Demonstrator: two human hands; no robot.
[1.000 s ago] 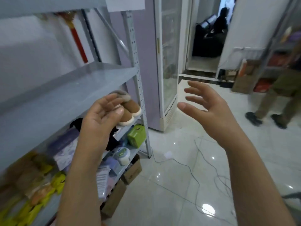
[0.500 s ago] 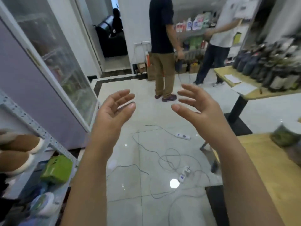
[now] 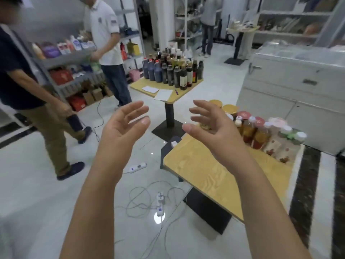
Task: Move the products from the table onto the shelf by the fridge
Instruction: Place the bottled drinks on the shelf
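Wooden table bears jars beyond right fingers.

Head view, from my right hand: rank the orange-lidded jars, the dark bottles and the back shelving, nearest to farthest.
1. Orange-lidded jars: just behind the right hand, on the near table.
2. Dark bottles: next table, ahead-left.
3. Back shelving: far right wall.

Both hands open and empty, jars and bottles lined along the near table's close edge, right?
No: the head view shows the jars and bottles along the near table's far edge. The left hand and right hand are open and empty, as you said.
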